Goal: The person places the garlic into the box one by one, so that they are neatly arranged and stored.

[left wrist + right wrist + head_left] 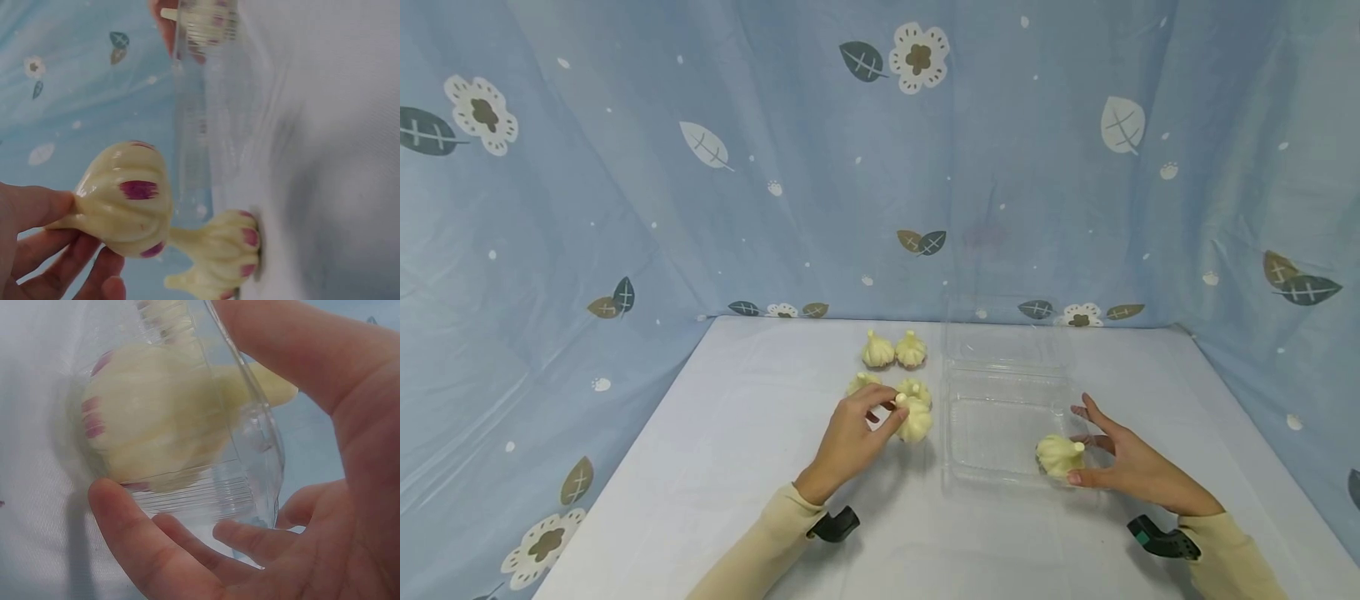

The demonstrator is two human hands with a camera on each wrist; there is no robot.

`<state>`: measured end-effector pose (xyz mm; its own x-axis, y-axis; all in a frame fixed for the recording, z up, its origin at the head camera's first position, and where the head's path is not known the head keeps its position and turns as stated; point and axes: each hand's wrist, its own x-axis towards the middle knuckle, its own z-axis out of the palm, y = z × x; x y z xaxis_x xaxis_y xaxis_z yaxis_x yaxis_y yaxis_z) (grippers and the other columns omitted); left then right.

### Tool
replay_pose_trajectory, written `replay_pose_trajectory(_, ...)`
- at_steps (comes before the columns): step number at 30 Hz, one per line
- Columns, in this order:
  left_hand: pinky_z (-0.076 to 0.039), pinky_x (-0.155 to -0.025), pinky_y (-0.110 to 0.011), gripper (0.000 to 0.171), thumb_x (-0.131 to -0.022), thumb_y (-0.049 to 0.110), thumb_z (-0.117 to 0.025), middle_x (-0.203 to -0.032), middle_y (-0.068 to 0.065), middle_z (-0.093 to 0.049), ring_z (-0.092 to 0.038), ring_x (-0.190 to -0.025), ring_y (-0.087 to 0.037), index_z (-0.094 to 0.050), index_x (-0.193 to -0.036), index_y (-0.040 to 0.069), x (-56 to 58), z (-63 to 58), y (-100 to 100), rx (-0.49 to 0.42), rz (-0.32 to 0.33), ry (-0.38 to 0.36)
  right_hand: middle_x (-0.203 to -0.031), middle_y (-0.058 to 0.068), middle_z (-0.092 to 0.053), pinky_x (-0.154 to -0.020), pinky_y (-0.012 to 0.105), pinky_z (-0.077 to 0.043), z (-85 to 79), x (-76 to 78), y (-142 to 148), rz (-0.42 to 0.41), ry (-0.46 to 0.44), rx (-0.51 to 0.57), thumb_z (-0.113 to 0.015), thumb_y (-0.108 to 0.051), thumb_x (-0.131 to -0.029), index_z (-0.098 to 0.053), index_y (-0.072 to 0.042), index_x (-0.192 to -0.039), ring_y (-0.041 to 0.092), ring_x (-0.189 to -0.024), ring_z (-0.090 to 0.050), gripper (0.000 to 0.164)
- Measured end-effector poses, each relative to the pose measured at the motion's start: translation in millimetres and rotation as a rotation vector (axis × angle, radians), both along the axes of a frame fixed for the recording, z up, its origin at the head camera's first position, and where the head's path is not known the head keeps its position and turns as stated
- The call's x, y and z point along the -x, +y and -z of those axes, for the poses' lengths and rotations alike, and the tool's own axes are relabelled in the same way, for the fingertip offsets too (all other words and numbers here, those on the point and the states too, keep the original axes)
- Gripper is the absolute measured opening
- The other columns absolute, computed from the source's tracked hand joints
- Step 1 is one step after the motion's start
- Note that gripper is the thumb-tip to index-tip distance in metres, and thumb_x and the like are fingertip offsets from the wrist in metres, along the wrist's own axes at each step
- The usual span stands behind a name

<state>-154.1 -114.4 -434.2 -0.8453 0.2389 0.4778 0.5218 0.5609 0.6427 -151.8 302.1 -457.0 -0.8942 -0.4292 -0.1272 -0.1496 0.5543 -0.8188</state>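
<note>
Left of the clear container [992, 429], the left hand [853, 432] pinches with thumb and fingers; the right hand [1126, 462] grips its near right corner, fingers spread.

We see a light-blue curtain [805, 167] behind and along both sides of the white counter [737, 417]. On its creased fabric we make out a white flower with a brown centre [919, 57], a white leaf [1123, 125], paired brown and grey-green leaves [932, 242] and a pale paw print [775, 189].
</note>
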Motion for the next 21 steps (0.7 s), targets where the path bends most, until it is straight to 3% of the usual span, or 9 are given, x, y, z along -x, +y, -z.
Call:
replay_pose_trajectory(4,-0.06,-0.071,-0.032,0.019,-0.097,0.022,-0.074,-0.109,-0.003,-0.076,-0.072,-0.094,-0.016,-0.077,-0.111,0.01,-0.2,-5.2,3.5,-0.009,0.004,-0.005,-0.168,0.034,-0.01,-0.079,0.031,-0.06,-0.7,0.0,-1.2,0.002,-0.009,0.011,-0.081,-0.019,-0.091,0.016,-0.004,-0.163,0.059,-0.136,-0.046,0.122)
replay_pose_trajectory(17,-0.061,-0.071,-0.035,0.021,-0.098,0.023,-0.073,-0.11,-0.002,-0.076,-0.072,-0.095,-0.015,-0.077,-0.113,0.01,1.3,-18.6,13.1,-0.029,0.043,-0.008,-0.168,0.036,-0.01,-0.085,0.049,-0.06,-4.3,-1.3,-1.8,-0.008,0.012,-0.002,-0.079,-0.018,-0.091,0.016,-0.002,-0.163,0.061,-0.135,-0.048,0.12)
replay_pose_trajectory(21,-0.059,-0.07,-0.029,0.018,-0.097,0.021,-0.074,-0.107,-0.002,-0.076,-0.072,-0.093,-0.016,-0.077,-0.111,0.01,1.2,-21.8,16.5,-0.05,0.06,0.011,-0.168,0.036,-0.009,-0.083,0.042,-0.06,-3.7,-1.0,-1.2,-0.014,0.002,0.003,-0.078,-0.017,-0.092,0.016,-0.002,-0.162,0.061,-0.135,-0.047,0.119)
